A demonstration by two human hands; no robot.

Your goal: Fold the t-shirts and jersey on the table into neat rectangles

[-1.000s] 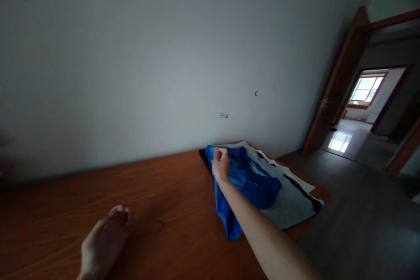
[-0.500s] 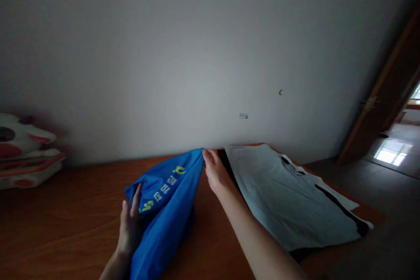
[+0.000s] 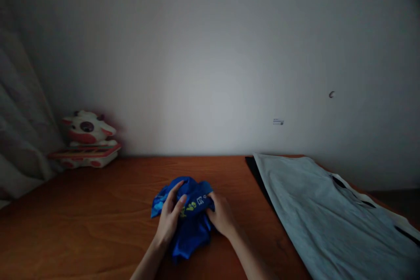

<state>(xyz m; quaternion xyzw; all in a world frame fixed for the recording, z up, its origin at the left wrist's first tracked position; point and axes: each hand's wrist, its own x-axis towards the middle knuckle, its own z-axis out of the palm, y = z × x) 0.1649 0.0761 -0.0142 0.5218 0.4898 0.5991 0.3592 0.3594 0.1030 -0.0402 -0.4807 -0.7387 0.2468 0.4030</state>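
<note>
Blue cloth (image 3: 192,232) lies bunched between the hands in the head view. The left hand (image 3: 168,218) spreads over its left side, thumb apart from forefinger; whether it grips, I cannot tell. The right hand (image 3: 223,215) pinches its right edge. Gathering seems in hand; the next move calls for controlling loose folds.

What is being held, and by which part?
The blue cloth: the right hand grips its right edge beside the white lettering; left hand lies on its left side, grip unclear.
</note>
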